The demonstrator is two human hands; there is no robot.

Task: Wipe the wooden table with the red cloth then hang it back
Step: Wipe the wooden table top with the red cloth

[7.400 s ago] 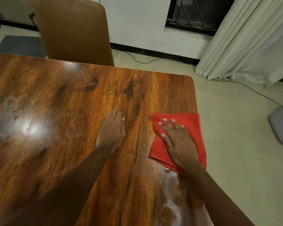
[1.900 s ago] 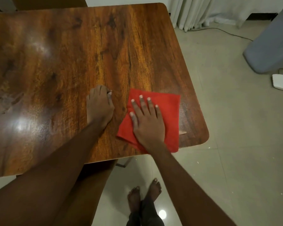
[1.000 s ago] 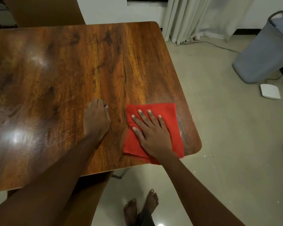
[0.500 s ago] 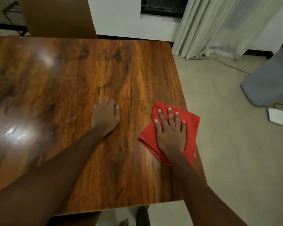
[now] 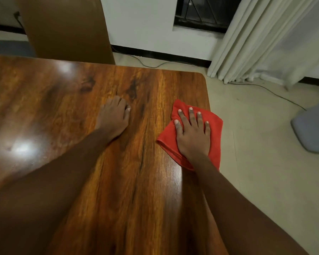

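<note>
The red cloth (image 5: 215,126) lies folded at the right edge of the glossy wooden table (image 5: 63,100), one corner hanging over that edge. My right hand (image 5: 191,135) presses flat on the cloth with fingers spread. My left hand (image 5: 114,118) rests on the bare wood to the left of the cloth, fingers curled under, holding nothing. A wet streak shines on the wood just behind the cloth.
A brown chair back (image 5: 66,28) stands at the table's far side. White curtains (image 5: 265,37) hang at the right, a cable (image 5: 265,89) runs over the tiled floor, and a grey bin (image 5: 313,129) stands right of the table.
My right hand has slid the cloth away from the near right corner, farther along the table's right edge. My left hand has stayed planted on the wood.
</note>
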